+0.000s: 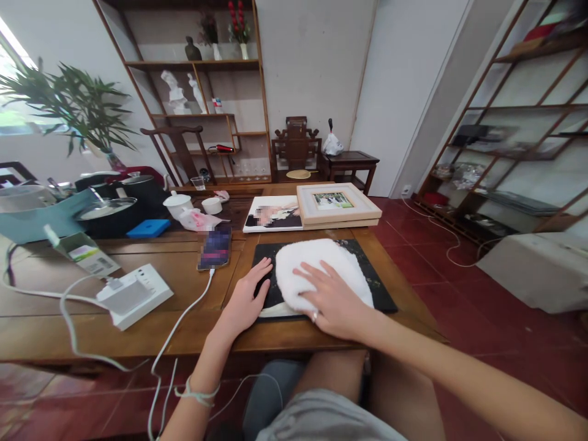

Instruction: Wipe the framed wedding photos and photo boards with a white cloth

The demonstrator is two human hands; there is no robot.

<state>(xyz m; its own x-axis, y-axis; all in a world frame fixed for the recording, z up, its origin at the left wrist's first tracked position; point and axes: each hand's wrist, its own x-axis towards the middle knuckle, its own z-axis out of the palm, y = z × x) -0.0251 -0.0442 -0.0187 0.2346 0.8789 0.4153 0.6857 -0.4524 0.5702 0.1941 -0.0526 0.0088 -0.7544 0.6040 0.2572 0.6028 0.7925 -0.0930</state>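
Observation:
A black flat board (383,294) with pale specks lies near the table's front edge. Spread over most of it is a white fluffy cloth (342,263). My right hand (328,297) rests palm down on this cloth, fingers spread apart, a ring on one finger. At the board's left edge my left hand (250,294) lies with its fingers stretched out, touching the edge and apart from the cloth. A pale strip shows along the board's front left edge. The cloth hides the board's middle.
Behind the board are a photo print (275,214) and a light wooden picture frame (340,211). To the left lie a phone (215,248) on a white cable, a power strip (142,297), a blue box (148,228) and a lidded pan (108,211).

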